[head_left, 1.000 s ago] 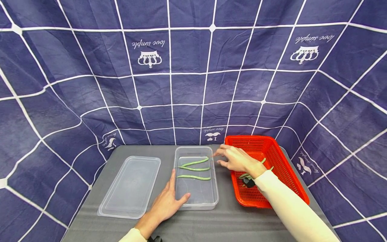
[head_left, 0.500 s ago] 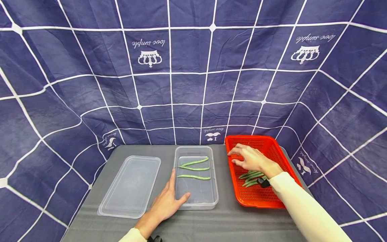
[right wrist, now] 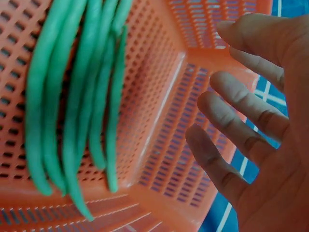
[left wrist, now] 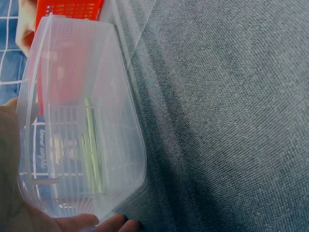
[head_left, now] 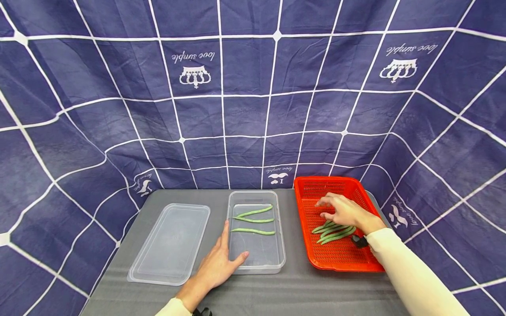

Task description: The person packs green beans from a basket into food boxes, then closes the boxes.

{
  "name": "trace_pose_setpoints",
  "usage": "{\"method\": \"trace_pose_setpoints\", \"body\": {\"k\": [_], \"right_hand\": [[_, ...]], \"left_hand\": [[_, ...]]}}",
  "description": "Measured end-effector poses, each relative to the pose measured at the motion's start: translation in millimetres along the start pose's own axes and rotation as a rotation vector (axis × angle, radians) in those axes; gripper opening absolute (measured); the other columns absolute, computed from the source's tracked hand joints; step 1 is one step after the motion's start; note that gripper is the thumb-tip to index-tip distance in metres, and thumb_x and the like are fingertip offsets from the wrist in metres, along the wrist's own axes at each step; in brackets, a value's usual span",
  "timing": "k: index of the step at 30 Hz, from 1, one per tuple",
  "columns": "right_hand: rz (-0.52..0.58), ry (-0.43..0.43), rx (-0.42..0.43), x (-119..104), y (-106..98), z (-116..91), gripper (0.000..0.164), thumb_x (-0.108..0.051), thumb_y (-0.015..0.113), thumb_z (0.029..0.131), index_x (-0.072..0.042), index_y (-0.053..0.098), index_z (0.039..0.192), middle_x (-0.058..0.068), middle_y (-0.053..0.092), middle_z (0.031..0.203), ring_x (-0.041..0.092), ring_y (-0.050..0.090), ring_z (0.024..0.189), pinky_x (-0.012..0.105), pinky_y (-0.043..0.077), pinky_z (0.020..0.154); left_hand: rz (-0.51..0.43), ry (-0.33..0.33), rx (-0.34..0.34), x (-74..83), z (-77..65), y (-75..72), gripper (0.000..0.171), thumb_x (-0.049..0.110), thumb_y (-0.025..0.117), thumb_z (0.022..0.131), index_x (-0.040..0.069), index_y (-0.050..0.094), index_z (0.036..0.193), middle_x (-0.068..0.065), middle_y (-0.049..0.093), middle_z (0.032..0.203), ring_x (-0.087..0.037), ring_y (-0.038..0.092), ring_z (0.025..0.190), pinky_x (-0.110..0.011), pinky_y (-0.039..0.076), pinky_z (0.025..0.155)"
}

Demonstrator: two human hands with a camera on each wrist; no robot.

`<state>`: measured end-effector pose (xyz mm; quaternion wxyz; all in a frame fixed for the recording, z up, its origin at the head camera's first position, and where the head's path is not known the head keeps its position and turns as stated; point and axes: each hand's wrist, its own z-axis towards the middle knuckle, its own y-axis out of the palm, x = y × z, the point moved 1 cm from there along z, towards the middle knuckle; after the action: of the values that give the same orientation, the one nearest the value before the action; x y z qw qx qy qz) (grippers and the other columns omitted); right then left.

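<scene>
Three green beans (head_left: 253, 231) lie spread across a clear plastic container (head_left: 257, 256) in the middle of the table. Along its left side rests my left hand (head_left: 219, 259), with the thumb over the near rim and the fingers against the outer wall. Several more green beans (head_left: 333, 232) lie bunched in a red perforated basket (head_left: 328, 261) on the right. Above that bunch hovers my right hand (head_left: 343, 210), its fingers loosely bent and holding nothing. The right wrist view shows the bunched beans (right wrist: 77, 96) apart from the spread fingers (right wrist: 227, 113).
A translucent flat lid (head_left: 171, 245) lies on the grey cloth (head_left: 158, 294) left of the container. Blue curtains with white lines (head_left: 253, 114) enclose the back and sides. The basket's raised wall (head_left: 301, 219) stands to the right of the container.
My right hand has moved right, from the gap beside the container to above the beans in the basket, uncovering more of the bunch. My left hand and the container have stayed put.
</scene>
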<state>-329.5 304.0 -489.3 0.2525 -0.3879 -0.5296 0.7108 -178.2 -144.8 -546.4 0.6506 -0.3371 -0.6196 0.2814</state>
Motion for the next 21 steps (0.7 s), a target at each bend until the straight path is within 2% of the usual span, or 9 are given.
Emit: {"method": "trace_pose_setpoints", "body": {"k": [3,10,13,21], "right_hand": [[0.002,-0.013,-0.002,7.0,1.5,-4.3,0.030,-0.016,0.092,0.098,-0.015,0.086,0.127,0.001,0.080,0.117,0.023,0.078,0.102,0.047,0.063,0.091],[0.073,-0.039,-0.061,21.9,6.3,-12.6,0.031,-0.008,0.092,0.095,-0.008,0.085,0.125,0.008,0.082,0.118,0.033,0.079,0.107,0.050,0.066,0.096],[0.096,-0.050,-0.090,25.9,8.6,-15.9,0.033,-0.008,0.094,0.093,-0.006,0.085,0.125,0.008,0.083,0.118,0.032,0.079,0.109,0.050,0.066,0.099],[0.100,-0.046,-0.153,34.8,13.8,-22.8,0.036,-0.010,0.095,0.089,-0.006,0.086,0.124,0.006,0.081,0.112,0.028,0.078,0.103,0.043,0.063,0.097]], "left_hand": [[0.001,-0.001,0.001,-0.3,0.2,0.1,0.123,0.061,0.083,0.102,0.015,0.009,0.189,-0.029,0.061,0.168,-0.055,0.072,0.140,-0.071,0.063,0.100],[0.006,0.000,0.005,-1.2,0.8,0.6,0.123,0.062,0.083,0.102,0.015,0.009,0.189,-0.029,0.062,0.166,-0.055,0.073,0.138,-0.071,0.063,0.099],[0.006,0.001,0.000,-1.1,0.5,0.1,0.123,0.063,0.082,0.102,0.014,0.009,0.189,-0.029,0.062,0.166,-0.056,0.072,0.139,-0.071,0.063,0.100],[-0.002,0.000,-0.002,-0.7,0.3,-0.9,0.123,0.063,0.082,0.102,0.014,0.009,0.189,-0.030,0.061,0.168,-0.056,0.070,0.142,-0.072,0.062,0.104]]}}
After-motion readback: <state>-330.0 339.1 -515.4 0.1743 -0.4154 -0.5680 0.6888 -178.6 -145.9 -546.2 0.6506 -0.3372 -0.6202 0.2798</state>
